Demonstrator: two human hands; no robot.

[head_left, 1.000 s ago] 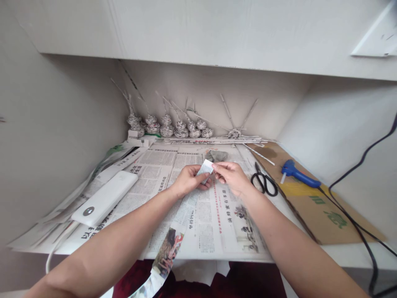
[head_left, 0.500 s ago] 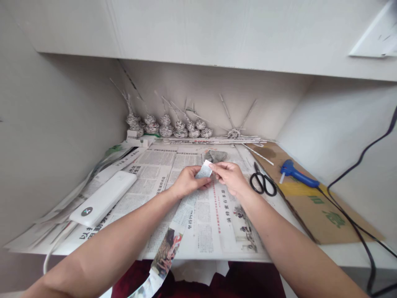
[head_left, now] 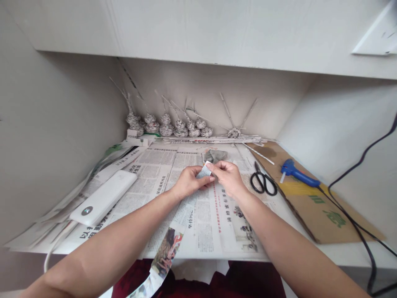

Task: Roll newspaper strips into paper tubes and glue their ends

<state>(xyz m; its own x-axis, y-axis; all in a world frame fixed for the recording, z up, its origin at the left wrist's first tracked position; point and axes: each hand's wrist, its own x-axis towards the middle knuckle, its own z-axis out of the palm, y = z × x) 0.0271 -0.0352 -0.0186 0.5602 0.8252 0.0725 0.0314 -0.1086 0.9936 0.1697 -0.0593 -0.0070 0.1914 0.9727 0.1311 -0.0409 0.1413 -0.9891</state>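
Note:
A long strip of printed newspaper runs from my hands down over the table's front edge toward my lap. My left hand is closed on it near its far end, thumb on top. With thumb and forefinger, my right hand pinches the white corner at the tip of the same strip. Both hands are close together above the newspaper-covered table. Just beyond them lies a crumpled grey cloth. Black-handled scissors rest to the right of my right hand.
A blue glue gun lies on flattened cardboard at right, its black cord trailing. At left are a white power bank and stacked paper. Along the back stand several woven paper gourds behind thin rolled paper sticks.
My right fingers have shifted slightly left over the strip's tip, covering more of the white corner. Otherwise the scene stays the same.

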